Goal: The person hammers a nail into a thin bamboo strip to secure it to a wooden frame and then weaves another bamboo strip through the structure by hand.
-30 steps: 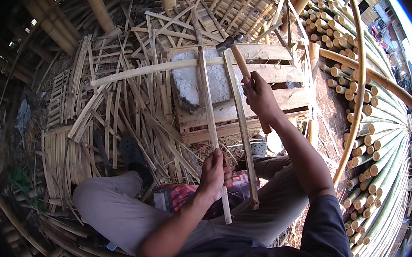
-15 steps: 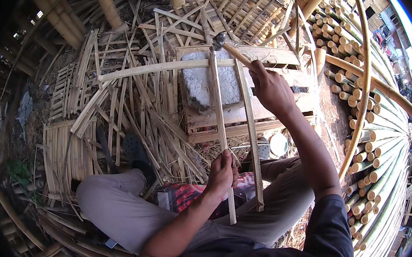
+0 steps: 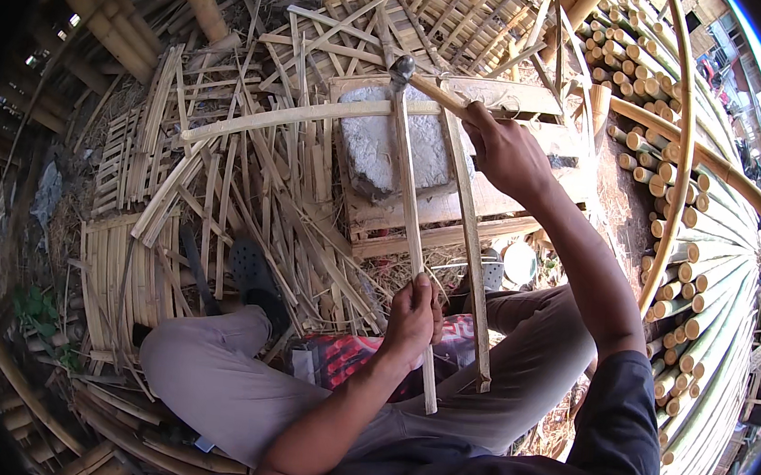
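My left hand [image 3: 414, 317] is closed around the lower part of a long bamboo strip [image 3: 409, 208], which runs away from me over a pale stone block [image 3: 370, 155]. In my right hand [image 3: 507, 154] is the wooden handle of a hammer [image 3: 402, 69]; its metal head is at the far end of that strip. A crosswise bamboo strip [image 3: 291, 118] lies over the block and meets the held strip near its far end. To the right, a second lengthwise strip [image 3: 468, 236] joins the crosswise one and reaches down over my leg.
Under the block is a wooden slatted platform [image 3: 509, 211]. Loose bamboo strips [image 3: 265, 209] litter the ground on the left, beside slatted panels [image 3: 119, 278]. Stacked bamboo poles [image 3: 701, 293] fill the right side. A red and black sack [image 3: 342, 361] lies between my legs.
The hammer head has come down slightly onto the far end of the held strip. My right hand has shifted a little to the right; my left hand keeps its place.
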### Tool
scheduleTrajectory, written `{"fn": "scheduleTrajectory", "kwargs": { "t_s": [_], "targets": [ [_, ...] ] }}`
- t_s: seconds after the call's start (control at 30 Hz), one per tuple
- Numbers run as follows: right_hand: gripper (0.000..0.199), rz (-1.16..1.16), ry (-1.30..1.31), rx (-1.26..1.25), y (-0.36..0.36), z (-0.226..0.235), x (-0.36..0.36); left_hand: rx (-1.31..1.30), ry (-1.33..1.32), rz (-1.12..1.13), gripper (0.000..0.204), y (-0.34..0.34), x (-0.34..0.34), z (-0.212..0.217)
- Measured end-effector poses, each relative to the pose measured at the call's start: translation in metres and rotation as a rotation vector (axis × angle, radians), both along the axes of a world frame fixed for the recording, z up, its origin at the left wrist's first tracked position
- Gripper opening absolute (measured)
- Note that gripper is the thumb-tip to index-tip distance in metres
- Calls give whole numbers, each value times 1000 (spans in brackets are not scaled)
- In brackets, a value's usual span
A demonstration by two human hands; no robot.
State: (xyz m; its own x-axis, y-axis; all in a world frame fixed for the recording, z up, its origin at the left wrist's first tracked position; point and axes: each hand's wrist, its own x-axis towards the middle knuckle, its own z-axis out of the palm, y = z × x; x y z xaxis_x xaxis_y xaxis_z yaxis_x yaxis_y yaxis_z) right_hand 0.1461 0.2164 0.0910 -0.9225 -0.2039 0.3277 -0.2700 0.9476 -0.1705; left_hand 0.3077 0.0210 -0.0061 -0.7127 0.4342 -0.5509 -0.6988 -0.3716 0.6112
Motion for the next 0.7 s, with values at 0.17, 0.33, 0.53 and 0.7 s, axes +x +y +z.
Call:
{"fn": "scheduleTrajectory", "kwargs": {
  "t_s": [0.17,0.33,0.53,0.7],
  "targets": [
    [18,6,-16,-87,5,6,3,1,-37,-12,40,0,0,4],
    [17,36,7,-139,5,7,-4,40,-60,-24,40,-4,1,8],
    [13,32,-136,-9,16,-3,-14,10,-46,-25,40,-3,-2,7],
    [12,39,-13,-211,14,-2,-8,-46,4,-11,41,2,-1,0]
  ]
}}
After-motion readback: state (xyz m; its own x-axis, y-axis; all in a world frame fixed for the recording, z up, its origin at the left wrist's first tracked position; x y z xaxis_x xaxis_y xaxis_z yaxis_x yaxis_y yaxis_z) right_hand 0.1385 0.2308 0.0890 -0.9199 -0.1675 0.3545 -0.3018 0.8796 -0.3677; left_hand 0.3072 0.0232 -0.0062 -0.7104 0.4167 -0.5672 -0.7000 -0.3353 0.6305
